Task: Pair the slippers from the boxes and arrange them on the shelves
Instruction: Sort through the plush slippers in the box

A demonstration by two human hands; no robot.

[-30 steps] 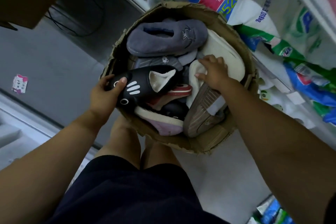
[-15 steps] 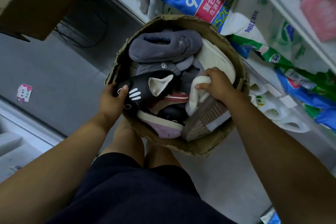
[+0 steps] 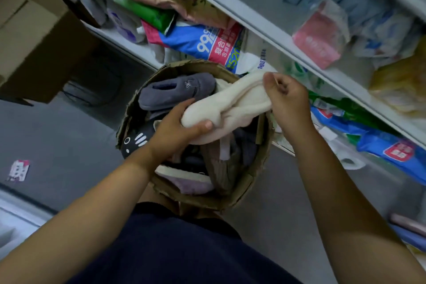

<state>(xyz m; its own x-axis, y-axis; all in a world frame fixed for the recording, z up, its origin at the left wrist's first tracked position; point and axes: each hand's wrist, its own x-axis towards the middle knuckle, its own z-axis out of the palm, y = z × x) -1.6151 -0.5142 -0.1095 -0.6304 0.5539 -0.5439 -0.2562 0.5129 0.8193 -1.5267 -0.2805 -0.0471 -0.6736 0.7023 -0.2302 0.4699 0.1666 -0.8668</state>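
A: Where is the cream slipper [image 3: 230, 104]?

B: Above the cardboard box [image 3: 260, 168], held at both ends. The left hand [image 3: 177, 127] curls round its near end, and the right hand [image 3: 285, 97] pinches the far end. I cannot tell if it is one slipper or two pressed together.

A: What lies beneath?

B: A grey slipper [image 3: 177, 92] at the far side, a black slipper [image 3: 136, 140] against the left rim beside the left wrist, and a lilac slipper [image 3: 191, 182] by the near rim.

A: And around the box?

B: Crowded shelves [image 3: 265, 31] stand just beyond it, with a blue packet [image 3: 196, 39] near the far rim and a pink packet [image 3: 320, 41] higher up. A brown carton [image 3: 34, 41] stands to the left, and a paper scrap [image 3: 18, 169] lies on the floor [image 3: 69, 134].
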